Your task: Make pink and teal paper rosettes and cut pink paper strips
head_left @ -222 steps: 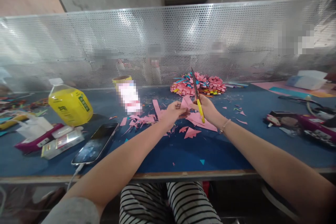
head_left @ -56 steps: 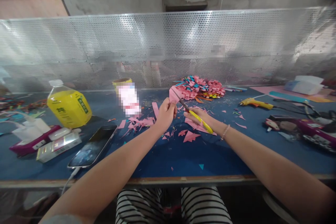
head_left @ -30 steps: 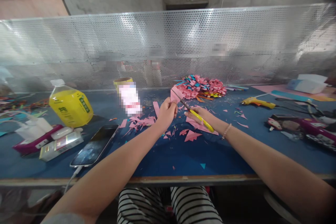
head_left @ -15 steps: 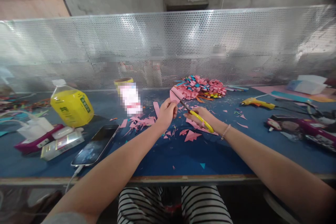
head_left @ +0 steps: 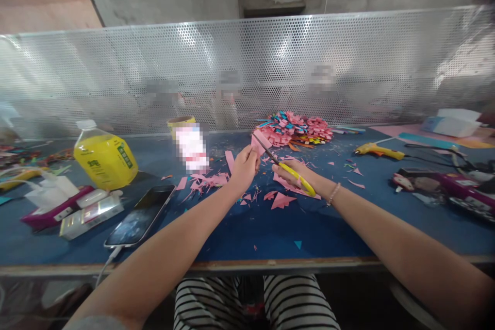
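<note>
Pinched in the fingers of my left hand (head_left: 246,164) is a small piece of pink paper (head_left: 260,141), held up off the table. My right hand (head_left: 297,171) grips a pair of scissors (head_left: 284,166) with yellow handles, its blades lying across the pink paper. Whether the blades are fully closed is too small to tell. Around both hands lie pink paper scraps (head_left: 283,200) and thin offcuts (head_left: 209,180). Just beyond them sits a heap of pink, blue and orange fringed paper pieces (head_left: 296,128).
On the left stand a bottle of yellow liquid (head_left: 106,157), a power strip (head_left: 58,210), a small box (head_left: 91,215) and a phone (head_left: 141,216) on a cable. A yellow glue gun (head_left: 379,151) and tissue box (head_left: 450,122) lie right. A perforated metal screen (head_left: 255,62) closes the back.
Both hands stay nearly in place, with the scissors still across the pink paper. The view has shifted very slightly; a yellow object now shows at the far left edge.
</note>
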